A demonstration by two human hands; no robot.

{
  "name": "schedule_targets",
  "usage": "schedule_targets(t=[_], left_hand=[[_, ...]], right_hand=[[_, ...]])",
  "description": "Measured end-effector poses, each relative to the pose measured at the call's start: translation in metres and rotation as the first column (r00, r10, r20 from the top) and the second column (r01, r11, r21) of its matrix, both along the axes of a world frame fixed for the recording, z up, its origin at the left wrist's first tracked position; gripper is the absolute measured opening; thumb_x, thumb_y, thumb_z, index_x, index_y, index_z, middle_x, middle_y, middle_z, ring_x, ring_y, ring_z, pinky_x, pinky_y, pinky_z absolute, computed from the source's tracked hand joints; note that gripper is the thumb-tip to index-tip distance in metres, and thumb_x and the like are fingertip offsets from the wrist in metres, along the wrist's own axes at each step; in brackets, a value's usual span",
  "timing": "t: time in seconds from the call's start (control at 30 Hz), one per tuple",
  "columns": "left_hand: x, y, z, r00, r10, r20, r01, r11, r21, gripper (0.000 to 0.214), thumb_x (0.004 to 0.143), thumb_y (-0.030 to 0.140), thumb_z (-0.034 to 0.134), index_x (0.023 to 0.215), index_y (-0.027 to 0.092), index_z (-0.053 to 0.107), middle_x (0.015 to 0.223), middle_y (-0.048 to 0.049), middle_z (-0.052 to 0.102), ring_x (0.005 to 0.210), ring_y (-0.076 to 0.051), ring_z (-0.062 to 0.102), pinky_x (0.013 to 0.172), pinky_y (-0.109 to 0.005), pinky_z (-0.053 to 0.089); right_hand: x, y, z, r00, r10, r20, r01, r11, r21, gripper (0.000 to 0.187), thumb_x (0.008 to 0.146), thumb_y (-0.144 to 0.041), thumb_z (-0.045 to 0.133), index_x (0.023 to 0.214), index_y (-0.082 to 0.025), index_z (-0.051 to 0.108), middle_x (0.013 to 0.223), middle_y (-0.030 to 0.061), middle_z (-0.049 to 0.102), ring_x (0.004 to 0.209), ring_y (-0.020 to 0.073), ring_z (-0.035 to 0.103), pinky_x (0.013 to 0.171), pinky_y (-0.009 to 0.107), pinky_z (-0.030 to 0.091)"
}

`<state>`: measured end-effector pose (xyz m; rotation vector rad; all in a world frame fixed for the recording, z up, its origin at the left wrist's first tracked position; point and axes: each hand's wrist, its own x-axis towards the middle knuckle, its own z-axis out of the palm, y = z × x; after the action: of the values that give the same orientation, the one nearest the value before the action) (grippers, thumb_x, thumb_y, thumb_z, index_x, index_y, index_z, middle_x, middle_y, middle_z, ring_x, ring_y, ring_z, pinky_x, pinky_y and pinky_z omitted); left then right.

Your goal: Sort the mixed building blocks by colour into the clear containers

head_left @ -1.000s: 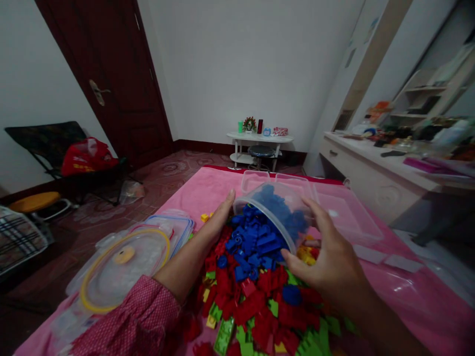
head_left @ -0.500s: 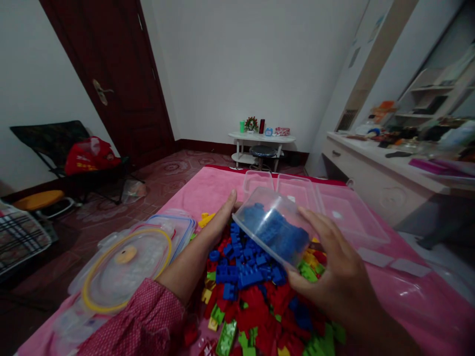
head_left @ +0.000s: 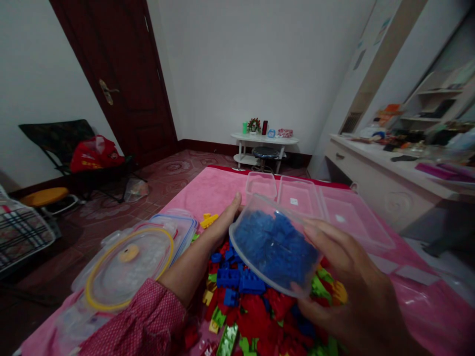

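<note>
My right hand [head_left: 345, 287] grips a clear plastic tub [head_left: 274, 247], turned upside down over a heap of red, green, yellow and blue toy bricks [head_left: 256, 311] on a pink cloth [head_left: 208, 190]. Blue bricks [head_left: 241, 279] show through the tub and lie spilled under its rim. My left hand [head_left: 222, 222] lies flat with straight fingers along the left side of the heap, its fingertips next to the tub's far edge. The red sleeve [head_left: 137, 326] covers my left forearm.
Clear lids [head_left: 129, 257], one with a yellow ring, are stacked at the left of the cloth. Empty clear tubs [head_left: 308, 195] stand behind the heap. A white desk [head_left: 374, 170] is at the right, a small white table [head_left: 263, 143] by the far wall, a dark chair [head_left: 70, 143] at the left.
The tub has tipped from pouring on its side to fully upside down and come nearer, with more blue bricks spilled onto the heap. My left hand has stayed put.
</note>
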<state>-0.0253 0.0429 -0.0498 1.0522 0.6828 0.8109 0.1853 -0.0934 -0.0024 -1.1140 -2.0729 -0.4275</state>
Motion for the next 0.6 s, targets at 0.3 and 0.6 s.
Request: schedule_targets(t=[0.3, 0.6], left_hand=[[-0.001, -0.004, 0.002, 0.999, -0.002, -0.046, 0.004, 0.999, 0.054, 0.077, 0.082, 0.075, 0.034, 0.104, 0.011, 0.070, 0.091, -0.0123, 0.074, 0.090, -0.026, 0.067, 0.084, -0.035, 0.049], [-0.002, -0.010, 0.017, 0.959, 0.127, -0.254, -0.051, 0.957, 0.286, 0.072, 0.086, 0.070, 0.030, 0.106, 0.014, 0.070, 0.108, -0.0106, 0.072, 0.114, -0.028, 0.058, 0.103, -0.041, 0.038]], right_hand=[[0.005, -0.001, 0.006, 0.999, -0.033, 0.039, 0.032, 0.999, 0.038, 0.077, 0.071, -0.020, 0.063, 0.142, -0.027, 0.033, 0.132, 0.0107, 0.051, 0.117, 0.0309, 0.054, 0.089, 0.045, 0.052], [0.033, 0.004, 0.016, 0.979, -0.187, -0.085, 0.181, 0.981, -0.066, 0.077, 0.073, -0.033, 0.062, 0.144, -0.028, 0.033, 0.134, 0.0071, 0.052, 0.107, 0.0291, 0.060, 0.084, 0.043, 0.056]])
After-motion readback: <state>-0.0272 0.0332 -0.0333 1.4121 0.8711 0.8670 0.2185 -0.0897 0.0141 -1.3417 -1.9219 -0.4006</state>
